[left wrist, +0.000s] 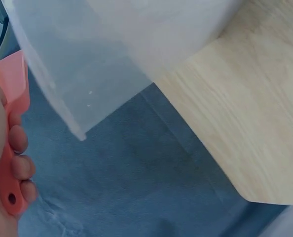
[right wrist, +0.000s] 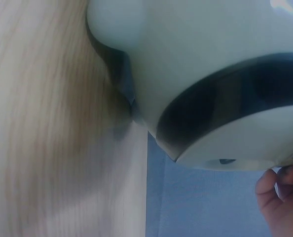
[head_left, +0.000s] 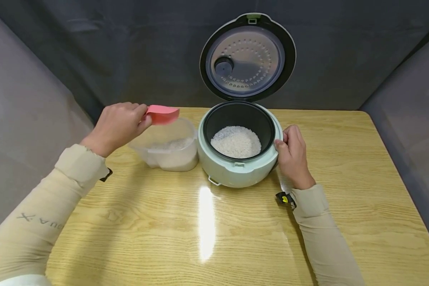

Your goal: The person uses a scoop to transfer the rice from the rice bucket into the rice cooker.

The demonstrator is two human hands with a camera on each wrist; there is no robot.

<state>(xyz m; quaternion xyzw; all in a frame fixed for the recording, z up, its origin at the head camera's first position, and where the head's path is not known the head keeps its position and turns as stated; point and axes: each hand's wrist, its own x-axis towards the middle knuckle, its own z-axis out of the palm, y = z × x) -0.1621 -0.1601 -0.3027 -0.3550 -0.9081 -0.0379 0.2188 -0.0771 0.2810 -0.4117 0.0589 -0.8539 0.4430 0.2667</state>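
My left hand point(head_left: 119, 125) grips the handle of a pink scoop point(head_left: 163, 114) above a translucent plastic container point(head_left: 150, 153). In the left wrist view, fingers wrap round the scoop's handle point(left wrist: 9, 182). White rice point(head_left: 180, 159) lies in the container. Touching or nearly touching it on the right is a pale green rice cooker point(head_left: 236, 174), whose black inner pot point(head_left: 264, 123) holds a mound of rice point(head_left: 237, 143). My right hand point(head_left: 293, 157) holds the cooker's right side, thumb near the rim. What the scoop contains cannot be seen.
The cooker's lid point(head_left: 248, 59) stands raised at the back, its metal inner plate facing me. Everything rests on a wooden table point(head_left: 157, 238), near its far edge. Grey cloth point(head_left: 146, 51) hangs behind and along both sides.
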